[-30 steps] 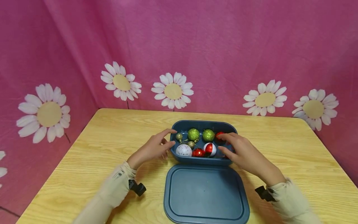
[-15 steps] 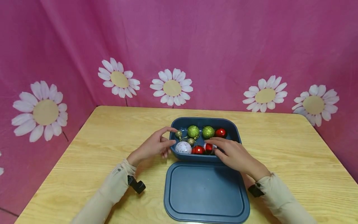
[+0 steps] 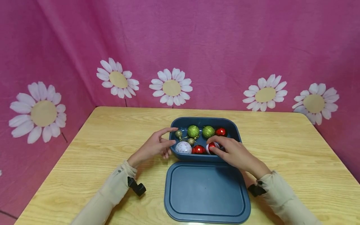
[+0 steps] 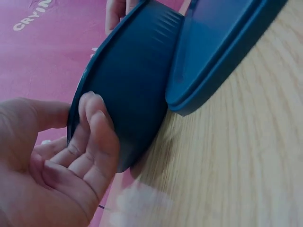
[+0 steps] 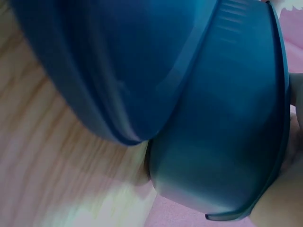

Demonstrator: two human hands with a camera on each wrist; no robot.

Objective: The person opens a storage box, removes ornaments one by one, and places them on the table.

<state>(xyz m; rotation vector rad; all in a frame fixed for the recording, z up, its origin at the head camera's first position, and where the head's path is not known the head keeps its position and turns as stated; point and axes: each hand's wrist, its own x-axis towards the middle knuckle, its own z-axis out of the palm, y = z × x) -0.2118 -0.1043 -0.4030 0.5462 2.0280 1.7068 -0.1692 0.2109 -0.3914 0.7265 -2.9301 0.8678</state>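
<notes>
A dark blue box [image 3: 204,158] holds several baubles. My right hand [image 3: 234,153] reaches over its right front corner, thumb and fingers closed around a red-and-white bauble [image 3: 208,148] and partly covering it. At the left end, my left hand [image 3: 152,148] holds the box, its index finger and thumb at the rim. In the left wrist view, its other fingers [image 4: 102,137] curl against the outer wall. Also in the box are green glitter baubles [image 3: 193,131], red baubles [image 3: 198,149], small gold ones [image 3: 191,142] and a speckled white bauble [image 3: 183,147].
A dark blue lid [image 3: 206,193] lies flat on the wooden table [image 3: 126,122], right in front of the box. Behind and left of the table hangs a pink cloth [image 3: 213,56] printed with daisies.
My right hand has moved left and down from the box's right end onto the red-and-white bauble, which has turned in its fingers. The left hand stays at the left rim.
</notes>
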